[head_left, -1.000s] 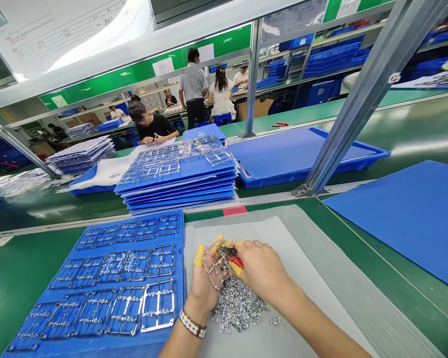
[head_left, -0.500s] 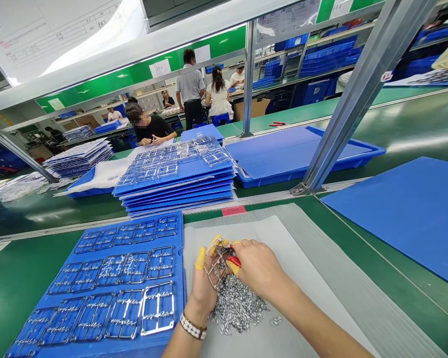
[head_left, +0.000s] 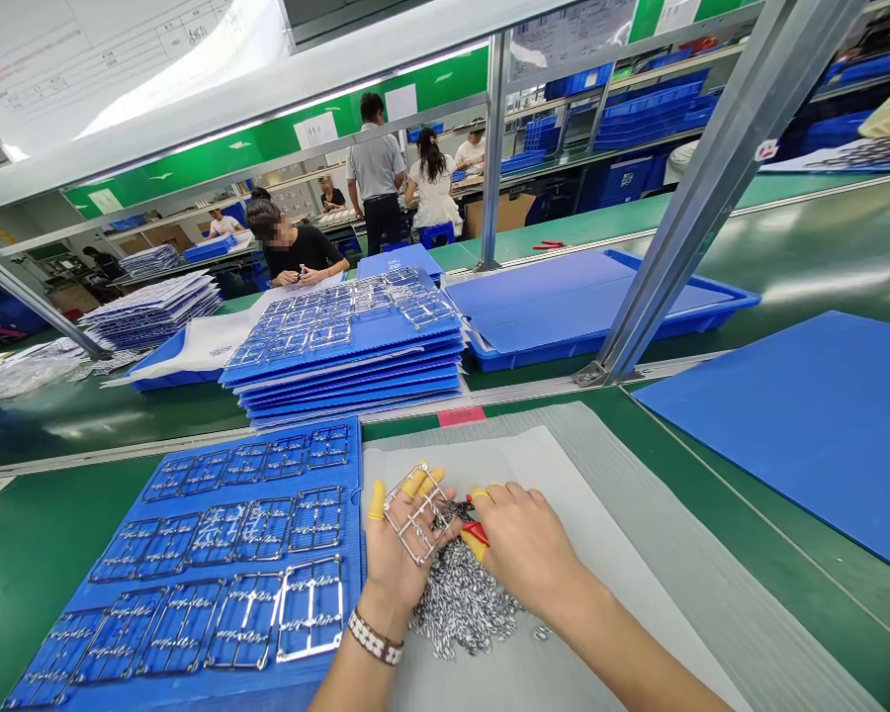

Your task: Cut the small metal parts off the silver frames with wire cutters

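A square metal frame (head_left: 417,514) with crossbars lies across the open palm of my left hand (head_left: 397,554), whose fingers are spread and wear yellow finger covers. My right hand (head_left: 523,539) is closed around red-handled pliers (head_left: 476,534); their dark tip is at the right side of the frame. Beneath both hands, a heap of small silvery metal pieces (head_left: 467,603) rests on a white sheet (head_left: 556,475). To the left, rows of similar frames (head_left: 311,608) lie on a blue corrugated board (head_left: 256,583).
Beyond the metal rail stands a stack of blue boards (head_left: 356,366) topped with frames. A blue tray (head_left: 549,341) is right of it, behind a slanted metal post (head_left: 712,178). Another blue board (head_left: 808,425) lies at right. A person in black (head_left: 301,252) sits across.
My left hand has opened flatter, with its fingers more spread, and the frame now faces up more fully. My right hand has shifted slightly right with the pliers.
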The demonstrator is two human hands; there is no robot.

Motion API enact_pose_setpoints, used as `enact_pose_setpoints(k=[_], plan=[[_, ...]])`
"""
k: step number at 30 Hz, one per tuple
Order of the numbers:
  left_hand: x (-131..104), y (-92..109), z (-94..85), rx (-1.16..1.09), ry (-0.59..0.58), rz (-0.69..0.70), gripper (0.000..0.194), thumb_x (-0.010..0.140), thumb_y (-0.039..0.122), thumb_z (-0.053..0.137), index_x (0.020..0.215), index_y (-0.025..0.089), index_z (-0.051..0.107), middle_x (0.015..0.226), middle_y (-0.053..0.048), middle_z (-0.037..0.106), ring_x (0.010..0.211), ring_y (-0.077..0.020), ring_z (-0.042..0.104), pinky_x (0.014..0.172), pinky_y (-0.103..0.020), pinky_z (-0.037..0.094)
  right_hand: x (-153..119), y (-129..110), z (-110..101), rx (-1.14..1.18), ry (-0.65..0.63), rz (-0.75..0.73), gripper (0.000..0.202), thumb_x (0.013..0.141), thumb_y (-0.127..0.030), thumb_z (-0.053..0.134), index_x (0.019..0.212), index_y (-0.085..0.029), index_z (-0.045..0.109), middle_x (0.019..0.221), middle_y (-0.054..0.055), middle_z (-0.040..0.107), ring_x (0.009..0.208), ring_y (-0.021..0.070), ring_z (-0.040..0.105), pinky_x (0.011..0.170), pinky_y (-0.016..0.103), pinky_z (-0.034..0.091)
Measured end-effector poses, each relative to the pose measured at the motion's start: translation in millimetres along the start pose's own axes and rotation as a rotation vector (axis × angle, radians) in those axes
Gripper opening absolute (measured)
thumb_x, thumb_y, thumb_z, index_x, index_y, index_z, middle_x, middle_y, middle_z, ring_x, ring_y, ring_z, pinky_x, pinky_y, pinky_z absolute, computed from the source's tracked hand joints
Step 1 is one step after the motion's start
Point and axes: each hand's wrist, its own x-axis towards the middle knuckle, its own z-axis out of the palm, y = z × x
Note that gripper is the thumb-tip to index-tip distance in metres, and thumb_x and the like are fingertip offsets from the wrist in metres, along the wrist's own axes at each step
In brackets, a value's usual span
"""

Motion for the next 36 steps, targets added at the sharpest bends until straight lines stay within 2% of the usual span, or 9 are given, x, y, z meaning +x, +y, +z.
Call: enact_pose_setpoints(k=[9,20,25,30,36], plan=[[-2.5,-5.9,1.5,0.039,0.039,0.065,0.054,0.085,0.055,0.042,0.117,0.015,0.059,0.135,-0.015,0.049,0.112,-0.0294,0.053,0.070,-0.032,0.050,-0.6,-6.4,6.5,0.014,-0.045,-0.004,0.015,0.082,-0.025,0.052,0.090,-0.016,0.061,0.090,0.011,0.065,0.088,0.0259,0.059,0.073,0.035,0.037],[-4.0,-7.5,2.8,0.106,0.067,0.127,0.056,0.084,0.057,0.042,0.117,0.016,0.060,0.134,-0.014,0.050,0.115,-0.0304,0.051,0.076,-0.035,0.048,0.5,-5.3,2.5,0.024,-0.062,0.006,0.014,0.082,-0.025,0.051,0.088,-0.016,0.060,0.090,0.012,0.065,0.088,0.0261,0.060,0.072,0.035,0.037],[-3.6,-9.4,2.5,0.132,0.075,0.127,0.056,0.083,0.058,0.043,0.116,0.016,0.060,0.132,-0.013,0.052,0.117,-0.0297,0.050,0.078,-0.034,0.047,0.8,-7.7,4.3,0.002,-0.034,-0.010,0.013,0.081,-0.022,0.053,0.089,-0.016,0.061,0.087,0.010,0.065,0.086,0.0268,0.061,0.071,0.036,0.039],[-1.9,-11.1,-0.7,0.155,0.095,0.131,0.056,0.082,0.059,0.045,0.116,0.017,0.061,0.130,-0.013,0.054,0.118,-0.0302,0.049,0.083,-0.038,0.047,2.4,-10.2,-0.1,-0.035,-0.069,-0.013,0.013,0.079,-0.015,0.053,0.088,-0.015,0.063,0.084,0.011,0.065,0.081,0.0261,0.062,0.068,0.034,0.040],[-1.7,-5.1,2.4,0.069,0.089,0.140,0.056,0.084,0.058,0.042,0.115,0.016,0.061,0.133,-0.014,0.051,0.111,-0.0289,0.054,0.071,-0.033,0.050,-2.2,-11.9,-1.2,-0.018,-0.087,-0.005,0.014,0.079,-0.017,0.054,0.089,-0.016,0.063,0.086,0.011,0.066,0.082,0.0264,0.062,0.068,0.034,0.040]])
